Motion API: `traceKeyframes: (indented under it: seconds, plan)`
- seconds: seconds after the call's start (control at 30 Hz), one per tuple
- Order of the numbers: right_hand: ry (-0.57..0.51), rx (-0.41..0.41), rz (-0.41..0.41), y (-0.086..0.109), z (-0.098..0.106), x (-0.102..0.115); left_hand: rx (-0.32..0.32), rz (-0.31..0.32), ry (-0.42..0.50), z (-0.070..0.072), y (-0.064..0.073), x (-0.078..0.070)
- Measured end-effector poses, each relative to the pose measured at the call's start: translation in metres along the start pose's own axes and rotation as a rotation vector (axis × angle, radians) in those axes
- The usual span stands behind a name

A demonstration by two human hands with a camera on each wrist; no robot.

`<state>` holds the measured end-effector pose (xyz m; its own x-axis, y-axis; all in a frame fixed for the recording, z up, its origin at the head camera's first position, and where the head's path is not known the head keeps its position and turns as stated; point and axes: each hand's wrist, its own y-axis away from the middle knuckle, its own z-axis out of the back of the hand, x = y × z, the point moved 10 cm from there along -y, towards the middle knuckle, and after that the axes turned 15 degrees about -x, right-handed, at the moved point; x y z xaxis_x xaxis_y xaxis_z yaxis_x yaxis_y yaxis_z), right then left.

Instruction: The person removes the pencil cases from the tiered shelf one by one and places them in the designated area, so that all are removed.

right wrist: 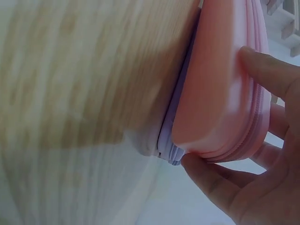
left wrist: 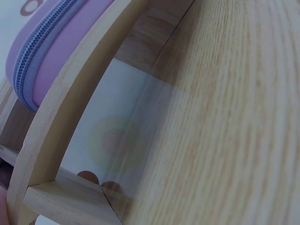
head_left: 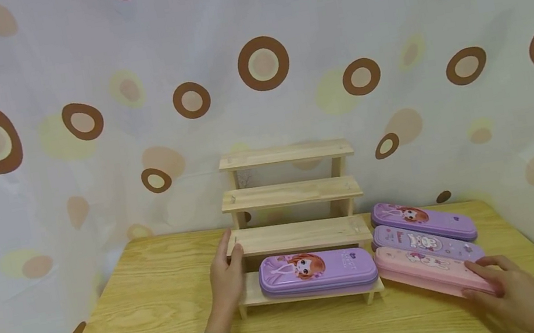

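Observation:
A four-tier wooden step shelf [head_left: 300, 236] stands on the table. My left hand [head_left: 226, 279] holds its left end at the second tier from the bottom, thumb by the front edge. On the lowest tier lies a purple pencil case [head_left: 319, 272] with a cartoon girl on its lid. To the right, my right hand [head_left: 513, 290] grips the near right end of a pink pencil case [head_left: 432, 268]. In the right wrist view, its thumb and fingers lie around the zippered end of that case [right wrist: 215, 93].
Behind the pink case lie a lilac rabbit-print pencil case [head_left: 420, 241] and another purple girl-print case [head_left: 424, 221]. The wooden table [head_left: 129, 325] backs onto a patterned curtain [head_left: 220, 15] close behind the shelf.

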<state>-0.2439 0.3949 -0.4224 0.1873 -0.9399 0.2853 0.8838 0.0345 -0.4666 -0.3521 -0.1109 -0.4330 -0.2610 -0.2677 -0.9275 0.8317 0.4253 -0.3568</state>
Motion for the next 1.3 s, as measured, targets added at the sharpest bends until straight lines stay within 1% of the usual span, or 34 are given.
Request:
traceKeyframes:
  seconds: [0.03, 0.1, 0.27, 0.4, 0.63, 0.87, 0.93, 1.0, 1.17, 1.23, 1.3]
  plan:
    - [-0.001, 0.005, 0.002, -0.001, 0.0, 0.001, -0.001, -0.007, -0.005, 0.0, 0.0, 0.0]
    - [0.012, 0.04, -0.011, -0.004, -0.004, -0.001, -0.004, -0.008, -0.005, 0.0, 0.0, 0.0]
    - [0.06, 0.107, -0.02, -0.011, -0.011, -0.006, -0.011, -0.001, -0.007, 0.001, 0.001, 0.002]
    - [0.072, 0.135, -0.018, -0.017, -0.016, -0.009, -0.004, 0.002, -0.004, 0.0, 0.001, 0.003]
    - [0.075, 0.144, 0.0, -0.023, -0.019, -0.011, 0.01, 0.011, 0.006, -0.001, 0.0, 0.002]
    - [0.101, 0.159, -0.017, -0.027, -0.023, -0.018, 0.01, -0.005, 0.006, -0.001, 0.0, -0.001]
    - [0.09, 0.141, -0.008, -0.027, -0.021, -0.016, 0.01, -0.006, 0.004, -0.001, 0.001, -0.001]
    - [0.064, 0.097, 0.021, -0.028, -0.017, -0.011, 0.01, -0.001, 0.001, -0.002, 0.0, 0.0]
    - [-0.041, -0.088, 0.118, -0.03, 0.002, 0.01, 0.008, 0.005, -0.004, -0.001, -0.001, 0.001]
    - [-0.085, -0.139, 0.136, -0.032, 0.009, 0.02, 0.005, 0.005, -0.004, 0.0, -0.001, 0.001]
    - [-0.128, -0.165, 0.141, -0.033, 0.013, 0.028, 0.005, 0.009, -0.004, 0.0, -0.001, 0.002]
